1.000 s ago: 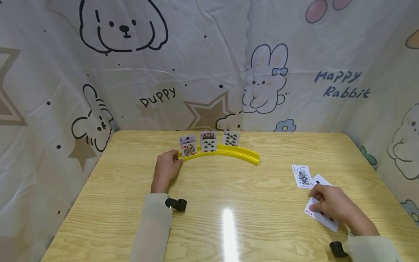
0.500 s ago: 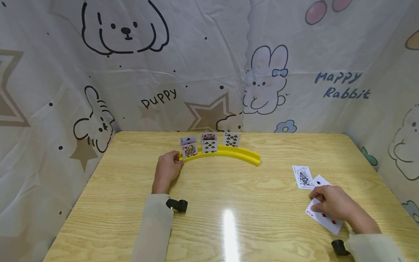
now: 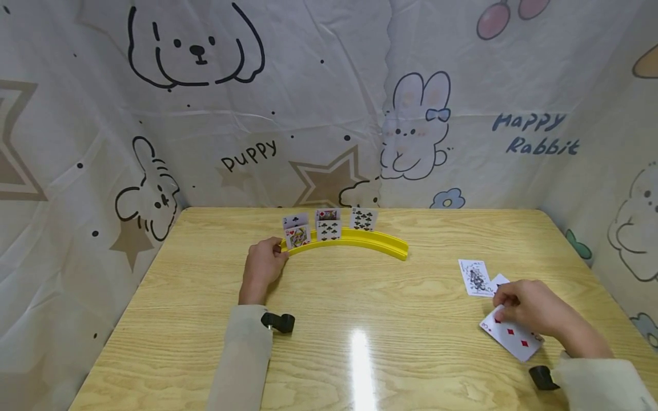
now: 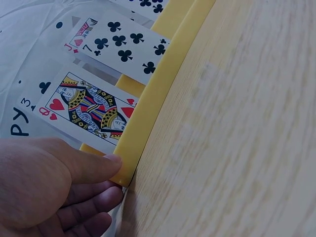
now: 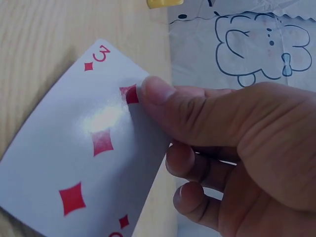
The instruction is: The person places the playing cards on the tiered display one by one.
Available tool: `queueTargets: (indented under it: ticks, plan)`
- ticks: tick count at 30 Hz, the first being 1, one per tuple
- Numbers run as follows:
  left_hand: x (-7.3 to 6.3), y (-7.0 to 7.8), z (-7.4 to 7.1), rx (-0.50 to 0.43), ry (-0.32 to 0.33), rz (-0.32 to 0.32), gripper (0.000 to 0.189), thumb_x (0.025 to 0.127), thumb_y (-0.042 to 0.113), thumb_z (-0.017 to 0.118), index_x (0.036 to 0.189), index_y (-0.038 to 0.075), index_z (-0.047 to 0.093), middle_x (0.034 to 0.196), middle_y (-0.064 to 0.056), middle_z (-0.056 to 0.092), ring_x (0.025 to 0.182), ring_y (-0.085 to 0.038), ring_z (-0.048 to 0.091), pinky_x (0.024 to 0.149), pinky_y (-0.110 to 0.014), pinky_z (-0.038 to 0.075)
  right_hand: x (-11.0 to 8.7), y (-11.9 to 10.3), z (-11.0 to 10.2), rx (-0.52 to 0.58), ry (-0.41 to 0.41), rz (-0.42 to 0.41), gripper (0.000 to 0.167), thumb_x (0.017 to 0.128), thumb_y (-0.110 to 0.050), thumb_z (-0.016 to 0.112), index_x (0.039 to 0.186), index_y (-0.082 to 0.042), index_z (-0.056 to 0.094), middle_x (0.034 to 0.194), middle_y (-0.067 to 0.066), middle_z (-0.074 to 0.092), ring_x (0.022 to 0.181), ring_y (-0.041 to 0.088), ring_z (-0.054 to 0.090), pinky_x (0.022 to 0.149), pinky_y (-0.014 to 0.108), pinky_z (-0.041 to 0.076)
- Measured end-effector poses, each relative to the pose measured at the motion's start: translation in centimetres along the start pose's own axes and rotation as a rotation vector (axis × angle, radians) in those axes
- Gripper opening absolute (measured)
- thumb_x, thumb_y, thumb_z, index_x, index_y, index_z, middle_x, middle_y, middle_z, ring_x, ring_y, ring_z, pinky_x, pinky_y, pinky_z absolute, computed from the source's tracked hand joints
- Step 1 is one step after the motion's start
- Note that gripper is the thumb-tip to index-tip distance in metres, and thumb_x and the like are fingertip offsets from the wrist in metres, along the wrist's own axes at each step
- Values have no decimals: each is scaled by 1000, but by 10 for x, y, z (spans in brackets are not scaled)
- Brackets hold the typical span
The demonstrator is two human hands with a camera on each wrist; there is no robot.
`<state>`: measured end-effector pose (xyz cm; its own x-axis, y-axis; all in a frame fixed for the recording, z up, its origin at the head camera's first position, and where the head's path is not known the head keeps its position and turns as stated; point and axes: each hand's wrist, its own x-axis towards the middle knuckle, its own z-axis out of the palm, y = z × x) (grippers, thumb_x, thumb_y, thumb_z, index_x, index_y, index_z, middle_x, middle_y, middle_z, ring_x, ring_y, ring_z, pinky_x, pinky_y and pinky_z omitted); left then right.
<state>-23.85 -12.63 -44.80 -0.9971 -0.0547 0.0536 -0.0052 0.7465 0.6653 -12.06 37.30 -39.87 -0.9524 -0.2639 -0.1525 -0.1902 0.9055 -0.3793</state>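
Observation:
My left hand (image 3: 263, 265) grips the left end of a curved yellow card holder (image 3: 377, 240), thumb in front and fingers behind. In its slots stand a queen of hearts (image 4: 91, 109) with a three of clubs behind it, a seven of clubs (image 4: 121, 47) with a jack of diamonds behind it, and another clubs card (image 3: 364, 219). Over at the right, my right hand (image 3: 537, 308) pinches a three of diamonds (image 5: 94, 143) by its edge, thumb on its face. The card is tilted, and a shadow falls beside it on the table in the right wrist view.
A joker (image 3: 475, 278) lies face up on the wooden table (image 3: 411, 319). Beside it a white card (image 3: 500, 280) is mostly hidden by my right hand. A printed cloth (image 3: 319, 114) hangs behind the table and along both sides.
My right hand has shifted slightly right with the three of diamonds, and more of the card's face shows. The left hand stays at the card holder.

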Motion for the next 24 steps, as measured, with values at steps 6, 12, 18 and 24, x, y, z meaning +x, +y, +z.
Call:
queueTargets:
  ticks: [6, 12, 18, 24]
  plan:
    - [-1, 0, -1, -2, 0, 4, 38, 92, 11, 73, 126, -4, 65, 104, -17, 69, 96, -29, 64, 83, -43, 52, 1, -4, -8, 33, 51, -47, 20, 80, -7, 82, 78, -17, 66, 70, -9, 55, 63, 8, 47, 56, 25, 41]
    - [-2, 0, 0, -3, -1, 4, 38, 91, 10, 73, 126, -3, 66, 104, -17, 69, 94, -28, 66, 83, -43, 53, 3, -10, -11, 46, 118, -81, 21, 80, -6, 82, 76, -17, 64, 70, -9, 54, 64, 8, 47, 55, 25, 42]
    - [-1, 0, 1, -6, -1, 7, 38, 91, 11, 73, 125, -3, 66, 104, -17, 70, 95, -28, 66, 83, -43, 53, 3, -15, -15, 47, 168, -88, 21, 82, -5, 80, 77, -17, 64, 72, -8, 56, 65, 9, 49, 54, 26, 43]
    - [-1, 0, 1, -2, -2, 11, 37, 91, 11, 74, 125, -4, 66, 104, -17, 69, 95, -28, 65, 83, -43, 52, 2, -18, -17, 50, 242, -95, 22, 83, -4, 79, 76, -18, 63, 73, -9, 58, 67, 9, 52, 54, 26, 44]
